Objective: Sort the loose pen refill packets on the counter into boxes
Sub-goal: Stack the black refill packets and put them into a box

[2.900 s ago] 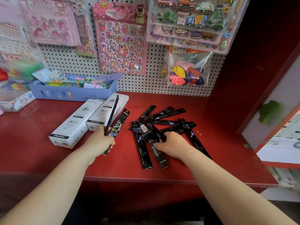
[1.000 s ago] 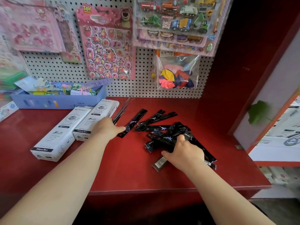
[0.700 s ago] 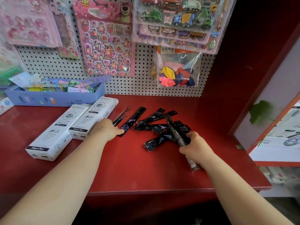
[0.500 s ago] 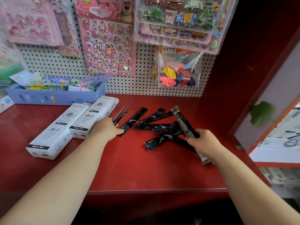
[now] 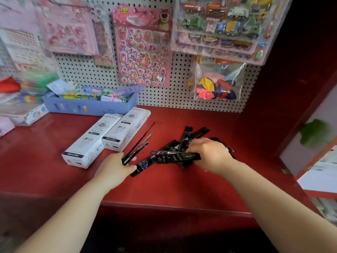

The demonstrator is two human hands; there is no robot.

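Several black pen refill packets lie in a loose pile on the red counter. My right hand rests on the pile and grips one packet held level, pointing left. My left hand holds a thin bunch of packets edge-on, slanting up to the right. One more packet lies beside my left fingers. Two long white boxes lie side by side left of the pile, and I cannot tell if they are open.
A blue tray of small stationery stands at the back left against the pegboard. Sticker sheets and a bag of balloons hang above. A red side wall closes the right; the counter's front edge is near.
My right hand came back over the pile and turned its packet from slanted upright to level, pointing left. My left hand drew back from the boxes toward me with its bunch.
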